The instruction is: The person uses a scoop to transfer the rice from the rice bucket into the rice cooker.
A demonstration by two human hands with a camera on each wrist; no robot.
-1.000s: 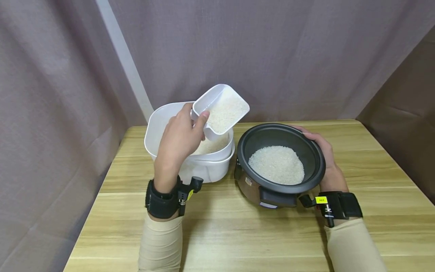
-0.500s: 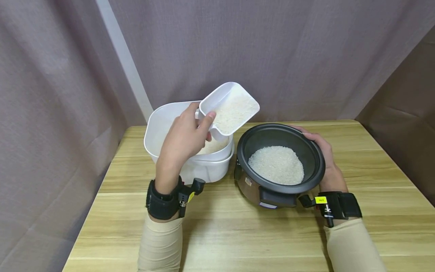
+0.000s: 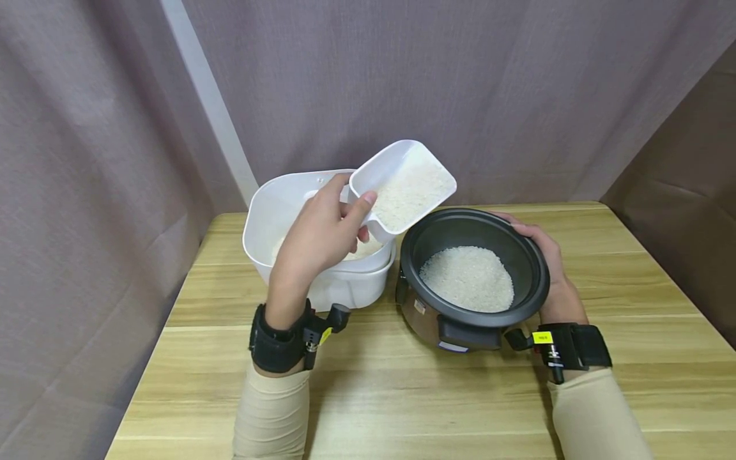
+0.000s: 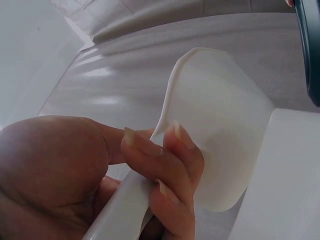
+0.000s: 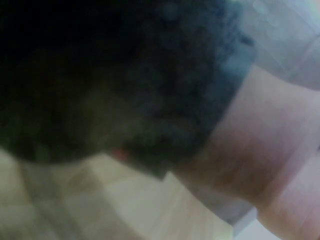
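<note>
Rice (image 3: pixel 411 191) filled the white scoop (image 3: pixel 404 185) that the left hand (image 3: pixel 315 241) gripped by its handle, thumb laid on the near rim and fingers curled under — the left wrist view showed those fingers (image 4: pixel 165 170) wrapped round the white handle. The scoop hung tilted in the air, its far end just above the back-left rim of the black cooker pot (image 3: pixel 420 239), not touching it. To the left of the pot, just beside it, stood a white tub (image 3: pixel 270 211) with more rice at its bottom; the scoop's handle end was over that tub. Inside the pot lay a low mound of white rice (image 3: pixel 467 278). The right hand (image 3: pixel 549 268) clasped the pot's right side, fingers bent round its rim and wall — the right wrist view was too blurred to add anything. Pot and tub both sat on a light wooden table (image 3: pixel 402 396), with grey curtains (image 3: pixel 489 83) behind the pot.
</note>
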